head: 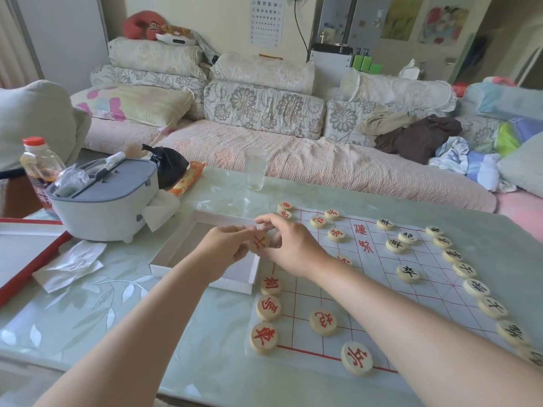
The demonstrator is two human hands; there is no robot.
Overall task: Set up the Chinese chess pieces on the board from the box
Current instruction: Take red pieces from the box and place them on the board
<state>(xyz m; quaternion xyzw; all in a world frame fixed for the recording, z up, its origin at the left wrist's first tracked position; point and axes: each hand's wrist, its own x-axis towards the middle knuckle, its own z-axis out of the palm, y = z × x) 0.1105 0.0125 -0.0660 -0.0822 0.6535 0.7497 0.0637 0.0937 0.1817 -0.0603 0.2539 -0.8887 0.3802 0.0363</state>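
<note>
Behind the bench (188,342) stands a sofa (308,163) piled with flowered cushions. On the bench, a white box (223,220) lies just left of the paper board (379,292). Over the box's right edge, the left hand (226,245) and right hand (291,245) meet, both with fingers curled, pinching one red piece (260,242) between them. Other red pieces (269,308) line the board's left edge and black pieces (476,287) line its right. A glass cup (256,168) stands farther back.

both forearms reach forward; left hand (226,245) and right hand (289,245) (fingers curled) pinch one piece (260,242).
</note>
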